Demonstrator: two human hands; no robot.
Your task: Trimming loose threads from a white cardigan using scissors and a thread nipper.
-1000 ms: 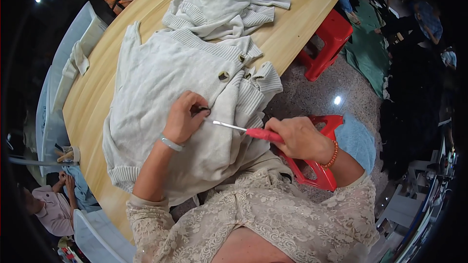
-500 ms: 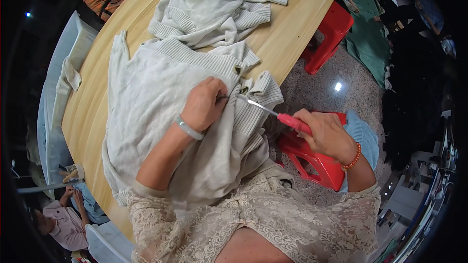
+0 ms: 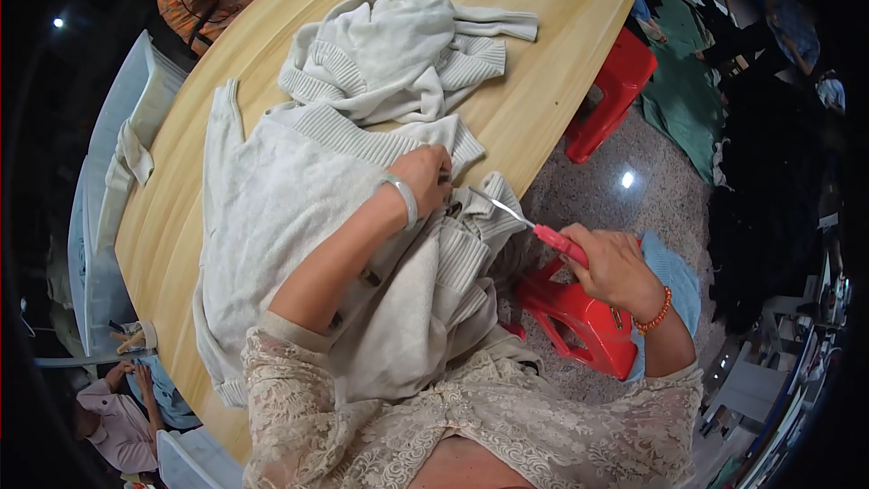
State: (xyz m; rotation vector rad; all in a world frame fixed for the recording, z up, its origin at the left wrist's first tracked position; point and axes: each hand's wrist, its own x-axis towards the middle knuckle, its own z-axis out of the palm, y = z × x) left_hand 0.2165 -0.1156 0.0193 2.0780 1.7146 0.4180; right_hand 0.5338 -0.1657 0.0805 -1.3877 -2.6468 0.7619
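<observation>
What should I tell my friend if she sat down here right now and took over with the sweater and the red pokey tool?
Left hand: pressing down on the pale knit cardigan by its buttoned front edge, fingers curled into the fabric; a bangle sits on the wrist.
Right hand: gripping the red-handled tool, its thin metal tip aimed at the fabric beside the left fingers.
The cardigan lies spread on the wooden table, its lower part hanging toward the lap. A second pale garment is bunched up behind it. A red stool stands under the right hand.
Done: not clear from here.
Left: probably the work at the front edge; keep the tip away from the fingers.
</observation>
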